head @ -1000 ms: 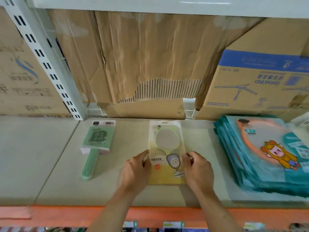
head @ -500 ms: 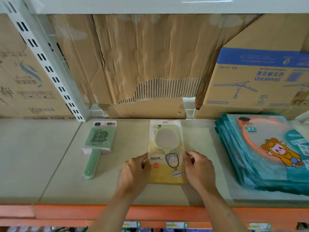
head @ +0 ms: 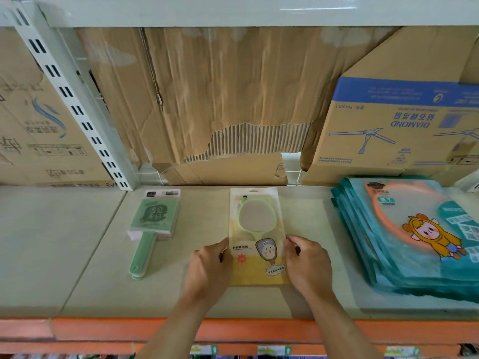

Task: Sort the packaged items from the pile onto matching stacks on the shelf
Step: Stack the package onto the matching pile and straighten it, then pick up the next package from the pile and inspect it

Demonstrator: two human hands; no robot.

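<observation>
Left hand (head: pixel 210 265) and right hand (head: pixel 308 263) pinch the yellow mirror packet (head: pixel 255 224) by its side edges; best squared flat on the shelf (head: pixel 77 268) before release.

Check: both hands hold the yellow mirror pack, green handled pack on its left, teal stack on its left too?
One error: the head view shows the teal stack right of the yellow mirror pack, not left. The left hand and right hand do hold it; the green handled pack lies on its left.
</observation>
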